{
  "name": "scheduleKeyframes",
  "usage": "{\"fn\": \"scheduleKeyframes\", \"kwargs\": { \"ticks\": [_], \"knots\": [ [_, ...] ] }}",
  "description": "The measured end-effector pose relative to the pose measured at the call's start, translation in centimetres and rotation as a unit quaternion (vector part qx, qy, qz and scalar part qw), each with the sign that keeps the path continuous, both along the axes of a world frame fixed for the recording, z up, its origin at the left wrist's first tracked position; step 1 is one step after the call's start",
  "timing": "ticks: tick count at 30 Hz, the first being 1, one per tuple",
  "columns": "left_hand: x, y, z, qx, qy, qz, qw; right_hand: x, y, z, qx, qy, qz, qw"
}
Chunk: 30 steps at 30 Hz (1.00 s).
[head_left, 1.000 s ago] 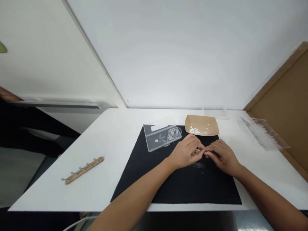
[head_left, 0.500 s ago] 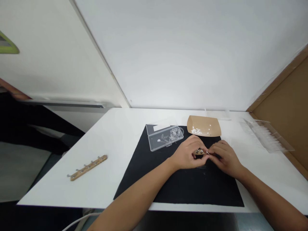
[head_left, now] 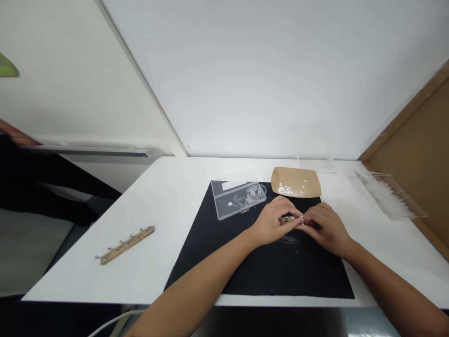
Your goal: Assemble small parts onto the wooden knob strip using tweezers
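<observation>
Over the black mat (head_left: 266,276), my left hand (head_left: 275,222) is closed around a short wooden strip with metal fittings (head_left: 286,219). Only a small part of the strip shows between thumb and fingers. My right hand (head_left: 326,229) meets it at the strip's right end, thumb and fingertips pinched together. Something small and shiny lies at those fingertips, too small to name. Just behind my left hand, a clear plastic box (head_left: 224,213) lies open with several clear almond-shaped pieces (head_left: 254,193) in it. Beyond my hands sits a brown card tray (head_left: 294,178) with small white bits (head_left: 285,189) on it.
To the left on the white table (head_left: 147,276) lies a longer wooden strip with several metal pegs (head_left: 126,245). A clear bag of whitish pieces (head_left: 387,194) rests at the right, near a brown board (head_left: 417,150). A person in dark trousers (head_left: 56,178) is at far left.
The short wooden strip has turned between my fingers, so less of its face shows. My left fingers have closed in slightly. The whole view has shifted a little.
</observation>
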<state>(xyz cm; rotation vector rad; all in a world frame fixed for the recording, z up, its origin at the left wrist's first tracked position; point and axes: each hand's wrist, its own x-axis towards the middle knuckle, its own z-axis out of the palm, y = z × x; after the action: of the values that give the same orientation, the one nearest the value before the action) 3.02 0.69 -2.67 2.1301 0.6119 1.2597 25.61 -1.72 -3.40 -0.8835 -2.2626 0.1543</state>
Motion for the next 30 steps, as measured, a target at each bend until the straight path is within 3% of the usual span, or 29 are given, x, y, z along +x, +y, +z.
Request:
{"fn": "scheduleKeyframes", "kwargs": {
  "ticks": [5, 11, 25, 30],
  "knots": [
    [-0.11, -0.05, -0.01, -0.054, 0.000, -0.008, 0.998, -0.02, -0.14, 0.22, -0.040, 0.001, 0.011, 0.999],
    [-0.09, -0.03, -0.18, -0.052, 0.000, -0.002, 0.999, -0.19, -0.22, 0.30, -0.040, -0.004, 0.023, 0.999],
    [0.18, 0.32, -0.27, 0.095, -0.035, 0.042, 0.994, -0.20, -0.22, 0.39, 0.083, -0.075, -0.015, 0.994],
    [0.32, 0.61, -0.38, 0.108, -0.049, 0.047, 0.992, -0.45, -0.51, 0.90, 0.117, -0.116, -0.028, 0.986]
  ]
}}
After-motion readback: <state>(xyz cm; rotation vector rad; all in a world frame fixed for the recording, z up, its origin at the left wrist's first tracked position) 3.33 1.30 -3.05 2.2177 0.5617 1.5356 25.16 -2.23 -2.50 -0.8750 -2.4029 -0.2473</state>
